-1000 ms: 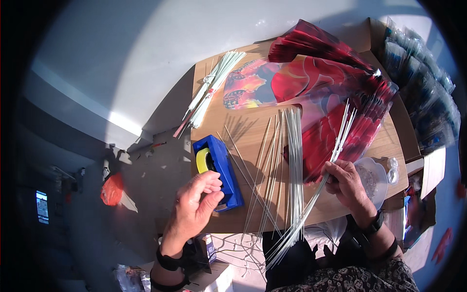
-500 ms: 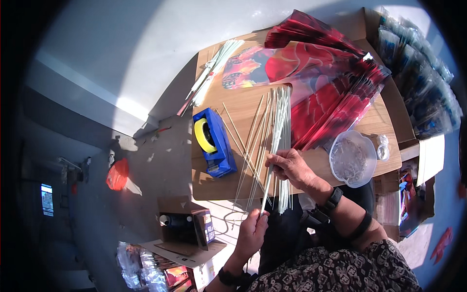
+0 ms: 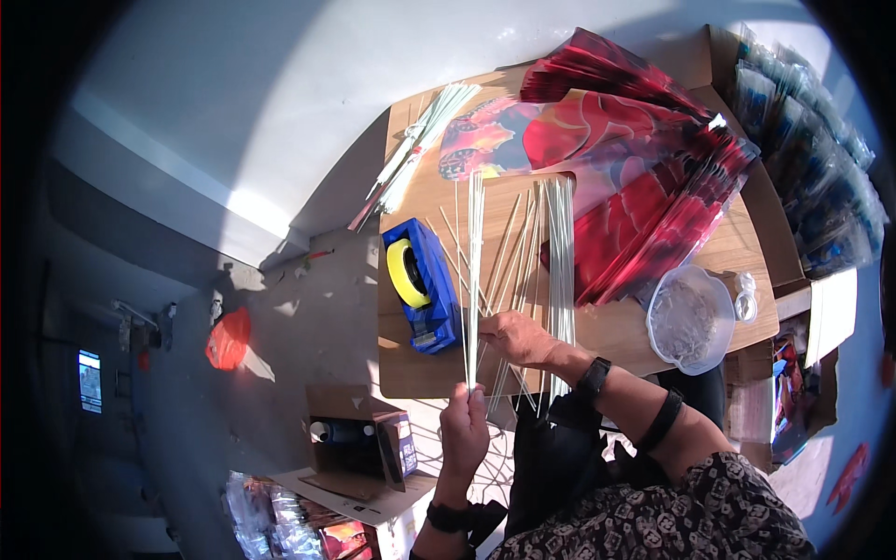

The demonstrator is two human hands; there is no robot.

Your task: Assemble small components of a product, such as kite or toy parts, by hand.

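Broadly, a wooden board (image 3: pixel 411 369) serves as the worktop, kept close before the seated person. One fanned stack of red printed sheets (image 3: pixel 653 196) lies across its far right, well apart from the hands. One blue tape dispenser (image 3: pixel 425 285) sits at the left edge, one clear tub (image 3: pixel 691 317) at the right. Thin white sticks (image 3: pixel 560 243) lie spread in the middle, too many to count, plus a bundle (image 3: pixel 420 140) far left. Right hand (image 3: pixel 518 336) presses flat on them, fingers curled over. Left hand (image 3: pixel 464 429) pinches one stick (image 3: pixel 474 271) upright by its near end.
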